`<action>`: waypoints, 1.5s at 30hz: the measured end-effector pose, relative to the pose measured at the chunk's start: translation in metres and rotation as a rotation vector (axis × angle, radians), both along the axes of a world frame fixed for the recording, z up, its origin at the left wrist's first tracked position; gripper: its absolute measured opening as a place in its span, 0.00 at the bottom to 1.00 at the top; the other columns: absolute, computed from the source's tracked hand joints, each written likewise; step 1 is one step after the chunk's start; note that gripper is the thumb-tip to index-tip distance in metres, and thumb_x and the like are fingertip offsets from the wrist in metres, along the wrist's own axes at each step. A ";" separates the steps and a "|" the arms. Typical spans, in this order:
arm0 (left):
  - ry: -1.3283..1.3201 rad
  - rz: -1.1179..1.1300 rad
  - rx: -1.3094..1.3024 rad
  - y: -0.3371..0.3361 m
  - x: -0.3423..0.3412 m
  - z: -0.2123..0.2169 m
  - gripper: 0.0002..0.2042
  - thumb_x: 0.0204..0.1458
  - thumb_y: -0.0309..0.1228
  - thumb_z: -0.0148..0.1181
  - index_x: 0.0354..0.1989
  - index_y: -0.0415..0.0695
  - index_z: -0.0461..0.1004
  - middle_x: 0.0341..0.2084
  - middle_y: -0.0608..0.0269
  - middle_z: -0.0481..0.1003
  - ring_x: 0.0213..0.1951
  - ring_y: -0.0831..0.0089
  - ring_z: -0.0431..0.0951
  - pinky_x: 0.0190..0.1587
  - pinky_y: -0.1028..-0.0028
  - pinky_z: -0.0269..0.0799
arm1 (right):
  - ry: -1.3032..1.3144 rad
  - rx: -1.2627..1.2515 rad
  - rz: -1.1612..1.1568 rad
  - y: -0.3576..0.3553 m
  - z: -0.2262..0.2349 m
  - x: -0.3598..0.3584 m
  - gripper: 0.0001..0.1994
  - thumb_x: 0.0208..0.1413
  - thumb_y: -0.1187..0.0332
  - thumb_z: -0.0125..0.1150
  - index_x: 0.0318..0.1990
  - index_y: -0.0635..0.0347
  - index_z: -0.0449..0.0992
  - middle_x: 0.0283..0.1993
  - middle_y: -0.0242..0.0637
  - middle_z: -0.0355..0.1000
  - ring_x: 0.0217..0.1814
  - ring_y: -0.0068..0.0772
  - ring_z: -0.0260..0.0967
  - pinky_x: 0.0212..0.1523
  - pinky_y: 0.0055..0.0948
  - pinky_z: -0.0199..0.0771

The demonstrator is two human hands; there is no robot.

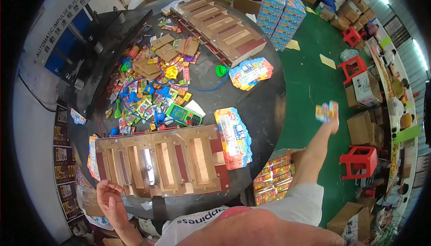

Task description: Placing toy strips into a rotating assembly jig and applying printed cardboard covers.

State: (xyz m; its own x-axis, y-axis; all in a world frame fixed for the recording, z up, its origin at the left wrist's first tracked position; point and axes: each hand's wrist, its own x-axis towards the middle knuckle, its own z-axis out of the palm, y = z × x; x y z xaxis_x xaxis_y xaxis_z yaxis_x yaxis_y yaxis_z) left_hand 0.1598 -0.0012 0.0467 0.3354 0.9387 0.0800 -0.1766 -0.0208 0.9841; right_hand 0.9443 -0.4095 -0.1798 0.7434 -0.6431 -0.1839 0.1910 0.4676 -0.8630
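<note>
My left hand [111, 199] is at the near left corner of a wooden sealing mould [164, 163], its fingers loosely bent and apart with nothing in them. The mould has several long slots, and a shiny piece [147, 165] lies in one of them. Out to the right, over the green floor, my right arm is stretched. My right hand [333, 125] grips a colourful packaging card [327, 111], which is a little blurred. Stacks of similar cards [234, 138] lie at the mould's right end.
A second mould [220, 28] sits at the far side of the round black table [265, 125]. Between the moulds is a heap of small packets [148, 98] with a green toy phone [184, 114]. A carton of packed goods [274, 178] stands below the table. Red stools [359, 161] are farther right.
</note>
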 end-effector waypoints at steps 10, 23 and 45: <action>0.091 -0.225 -0.049 -0.032 0.064 0.005 0.30 0.46 0.44 0.71 0.51 0.37 0.67 0.40 0.62 0.70 0.41 0.72 0.73 0.45 0.72 0.69 | -0.747 -0.268 0.730 0.407 0.277 0.094 0.21 0.54 0.59 0.65 0.48 0.59 0.64 0.51 0.36 0.63 0.48 0.31 0.65 0.52 0.41 0.69; -0.108 -0.776 -0.119 -0.089 0.091 -0.014 0.24 0.43 0.38 0.70 0.45 0.40 0.68 0.33 0.61 0.65 0.33 0.67 0.69 0.37 0.66 0.63 | -0.065 -0.412 0.905 0.020 0.116 -0.229 0.24 0.64 0.62 0.53 0.63 0.62 0.60 0.57 0.42 0.64 0.50 0.39 0.72 0.45 0.33 0.73; 0.654 -1.367 -0.009 -0.248 0.119 -0.087 0.14 0.53 0.26 0.60 0.48 0.39 0.74 0.27 0.71 0.70 0.33 0.81 0.68 0.43 0.78 0.65 | 0.448 -1.742 1.145 -0.136 -0.099 -0.452 0.30 0.39 0.51 0.74 0.52 0.47 0.76 0.51 0.50 0.69 0.56 0.53 0.66 0.53 0.47 0.70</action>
